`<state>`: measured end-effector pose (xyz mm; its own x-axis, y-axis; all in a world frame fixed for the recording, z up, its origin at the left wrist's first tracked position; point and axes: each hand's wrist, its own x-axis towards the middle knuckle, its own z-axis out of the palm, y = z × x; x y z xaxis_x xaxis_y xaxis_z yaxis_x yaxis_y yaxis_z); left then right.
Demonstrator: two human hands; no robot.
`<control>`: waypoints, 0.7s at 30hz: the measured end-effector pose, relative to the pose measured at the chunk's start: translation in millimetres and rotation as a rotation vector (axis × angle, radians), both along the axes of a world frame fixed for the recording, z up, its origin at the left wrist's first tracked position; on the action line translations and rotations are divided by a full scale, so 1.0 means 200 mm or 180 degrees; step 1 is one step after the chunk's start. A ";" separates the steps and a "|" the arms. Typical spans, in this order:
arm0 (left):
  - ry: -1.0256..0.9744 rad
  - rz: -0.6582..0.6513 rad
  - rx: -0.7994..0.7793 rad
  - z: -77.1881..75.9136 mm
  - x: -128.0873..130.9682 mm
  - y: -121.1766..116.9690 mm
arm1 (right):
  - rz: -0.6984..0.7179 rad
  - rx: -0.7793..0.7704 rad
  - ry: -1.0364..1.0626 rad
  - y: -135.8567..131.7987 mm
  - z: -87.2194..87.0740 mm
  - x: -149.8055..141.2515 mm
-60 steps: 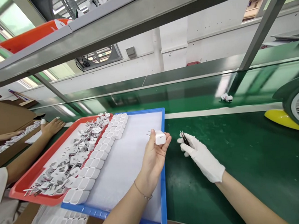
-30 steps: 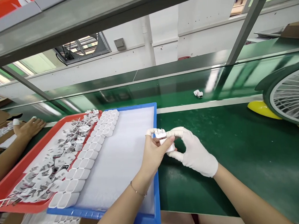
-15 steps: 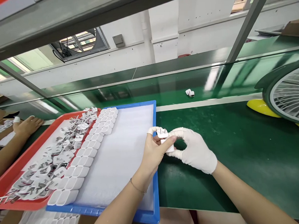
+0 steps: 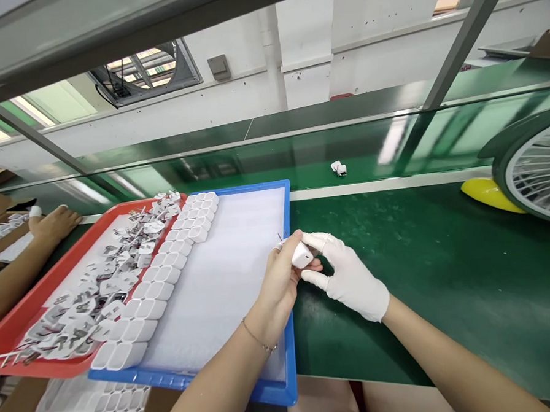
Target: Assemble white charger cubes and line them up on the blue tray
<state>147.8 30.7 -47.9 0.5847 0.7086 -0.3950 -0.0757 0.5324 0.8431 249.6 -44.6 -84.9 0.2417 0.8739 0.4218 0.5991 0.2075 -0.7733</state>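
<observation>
White charger block [image 4: 301,254] at centre, metal prongs silver — pinched between bare left hand [image 4: 279,284] and right hand [image 4: 347,276] in a white glove. Thin gold-tone bracelet [image 4: 259,341] on the left wrist. Blue tray [image 4: 288,328] lined with white foam, rows of white blocks [image 4: 168,273] at 9 o'clock. Red tray [image 4: 14,333] further at 9 holds white-and-silver plug parts [image 4: 99,286]. Dark green table mat [image 4: 444,271] at 3 o'clock — yellow fan base [image 4: 486,193], white grille [image 4: 538,174] at 2.
</observation>
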 end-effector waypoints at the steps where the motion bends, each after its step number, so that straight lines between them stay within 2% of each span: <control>1: -0.0012 -0.0013 -0.0014 0.00 0.00 0.00 | -0.0002 -0.0009 0.0000 0.00 0.00 0.00; 7: 0.0005 0.0074 0.0009 0.00 0.00 -0.01 | 0.0087 0.0066 0.0079 0.00 0.00 -0.03; 11: 0.0188 0.0158 0.0192 -0.01 0.03 -0.06 | -0.0298 0.0407 0.0235 0.00 -0.03 -0.06; 15: 0.0070 -0.0123 0.0053 -0.07 0.06 -0.12 | -0.0492 0.0074 0.0972 -0.02 -0.07 -0.06; 18: -0.0082 -0.0253 0.0126 -0.13 0.07 -0.15 | -0.0745 -0.0217 0.1706 -0.04 -0.06 -0.05; 21: -0.0150 -0.0387 0.0353 -0.12 0.06 -0.18 | -0.1187 -0.0093 0.1954 -0.05 -0.06 -0.02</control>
